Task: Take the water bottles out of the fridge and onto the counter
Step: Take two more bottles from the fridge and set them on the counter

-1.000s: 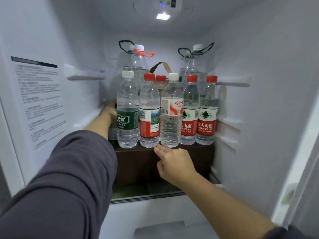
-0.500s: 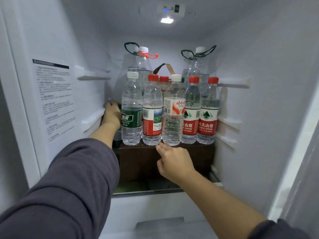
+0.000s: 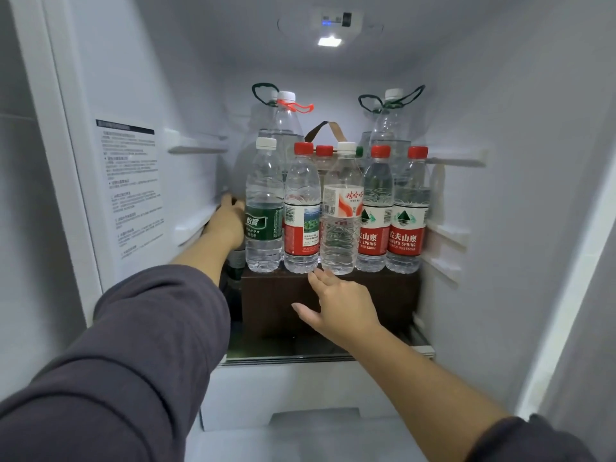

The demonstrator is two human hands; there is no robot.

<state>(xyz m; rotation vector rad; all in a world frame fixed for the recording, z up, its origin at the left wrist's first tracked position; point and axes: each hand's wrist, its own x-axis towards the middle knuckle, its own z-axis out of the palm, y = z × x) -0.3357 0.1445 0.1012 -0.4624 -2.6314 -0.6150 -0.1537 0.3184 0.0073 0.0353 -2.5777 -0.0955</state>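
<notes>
Bottles of water, standing in rows on a brown box inside the fridge, are being reached: the left hand, grip hidden, beside the green-label bottle, the right hand open below, and the full, smooth, probably heavy bottles are best being gripped at the label.

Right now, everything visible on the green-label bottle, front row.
The green-label bottle is clear ribbed plastic with a white screw cap, sealed and apparently full. A dark green wrap label with white characters circles its lower middle. It stands upright at the left end of the front row, on the brown box. The left hand is against its left side.
</notes>
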